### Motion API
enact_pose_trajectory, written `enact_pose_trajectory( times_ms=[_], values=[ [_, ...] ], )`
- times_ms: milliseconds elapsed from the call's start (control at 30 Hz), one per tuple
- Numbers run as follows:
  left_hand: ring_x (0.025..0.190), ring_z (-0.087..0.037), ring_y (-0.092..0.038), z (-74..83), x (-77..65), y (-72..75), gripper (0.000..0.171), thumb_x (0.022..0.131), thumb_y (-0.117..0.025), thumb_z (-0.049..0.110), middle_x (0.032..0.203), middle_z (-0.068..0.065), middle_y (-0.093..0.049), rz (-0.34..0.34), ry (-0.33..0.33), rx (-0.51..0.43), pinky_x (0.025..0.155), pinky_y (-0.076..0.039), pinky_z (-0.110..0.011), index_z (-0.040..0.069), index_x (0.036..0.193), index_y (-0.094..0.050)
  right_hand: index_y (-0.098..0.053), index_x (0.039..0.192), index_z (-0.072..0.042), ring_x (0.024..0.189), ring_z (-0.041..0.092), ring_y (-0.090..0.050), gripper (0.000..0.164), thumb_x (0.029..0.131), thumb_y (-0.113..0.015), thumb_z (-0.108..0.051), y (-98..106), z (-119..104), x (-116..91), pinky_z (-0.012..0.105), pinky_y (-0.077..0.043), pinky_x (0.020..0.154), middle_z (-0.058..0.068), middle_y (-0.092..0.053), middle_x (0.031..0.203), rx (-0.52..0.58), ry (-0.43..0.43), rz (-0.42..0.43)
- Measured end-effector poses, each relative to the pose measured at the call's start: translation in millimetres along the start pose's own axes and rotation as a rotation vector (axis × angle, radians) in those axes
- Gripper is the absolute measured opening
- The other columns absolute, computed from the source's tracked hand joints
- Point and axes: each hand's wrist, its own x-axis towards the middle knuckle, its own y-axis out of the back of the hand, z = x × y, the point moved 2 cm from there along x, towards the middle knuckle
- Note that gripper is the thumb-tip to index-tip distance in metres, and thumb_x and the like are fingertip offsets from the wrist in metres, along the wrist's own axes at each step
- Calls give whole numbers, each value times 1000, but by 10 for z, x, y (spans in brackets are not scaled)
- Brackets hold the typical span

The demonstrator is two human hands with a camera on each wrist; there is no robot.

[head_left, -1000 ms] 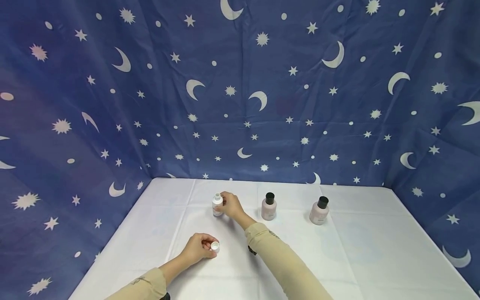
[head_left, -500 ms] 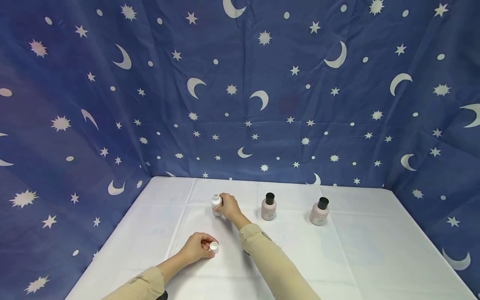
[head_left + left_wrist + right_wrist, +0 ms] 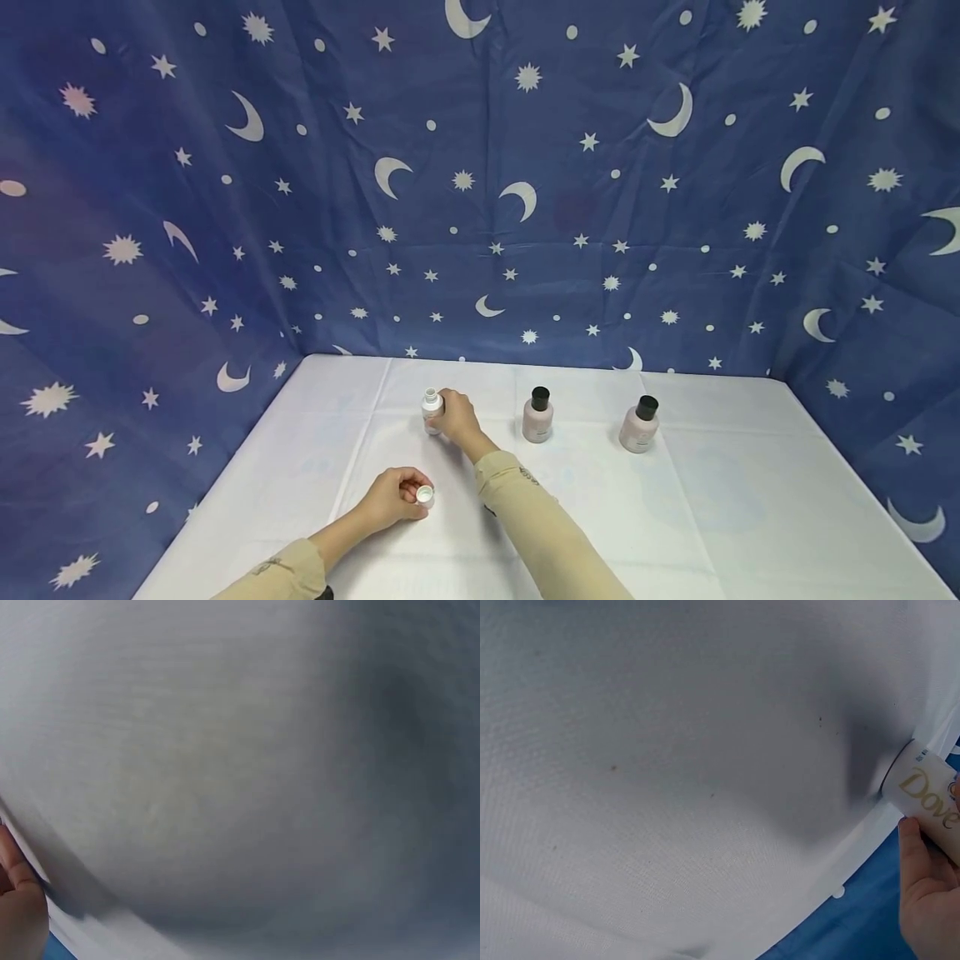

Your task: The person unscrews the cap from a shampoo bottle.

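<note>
White cap [image 3: 425, 497] slightly farther left

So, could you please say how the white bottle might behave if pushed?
The white bottle looks taller than wide, so it may tip. Being rounded, it would probably roll. The neck is uncapped, so any contents could spill.

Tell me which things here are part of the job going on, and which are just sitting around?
In the job:
- open white bottle, held in the right grip
- white cap, held in the left grip

Apparently just sitting around:
- middle pink bottle, black-capped, untouched
- far-right pink bottle, likewise
</note>
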Motion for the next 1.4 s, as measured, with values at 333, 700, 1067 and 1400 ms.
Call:
enact_pose_trajectory(
  times_ms=[333,700,1067,1400],
  values=[
    [66,-4,-47,11,31,-66,31,68,-77,-6,81,-4,-59,-24,-9,9,58,-44,-14,-5,96,-63,-57,115,7,97,35,-64,50,70,-78,2,45,88,-64,44,-52,88,23,-67,103,102,-85,6],
    [68,-9,-49,22,-13,-59,32,67,-79,-4,82,-4,-59,-15,38,48,59,-45,-14,-5,96,-66,-49,126,4,103,36,-61,64,70,-79,1,93,174,-160,45,-51,91,25,-64,110,53,-112,-67],
    [69,-10,-48,55,8,11,39,65,-80,-4,82,-3,-58,-98,22,55,58,-43,-14,-6,101,-65,-51,125,3,94,33,-63,62,70,-79,-1,238,215,-261,43,-53,85,22,-65,105,-20,-42,-102],
    [70,-12,-46,76,37,123,39,63,-77,-10,80,-3,-52,-161,43,71,56,-42,-15,-6,99,-63,-54,123,1,88,29,-65,54,74,-77,-5,376,228,-305,40,-54,81,19,-67,101,-49,-12,-145]
  ],
)
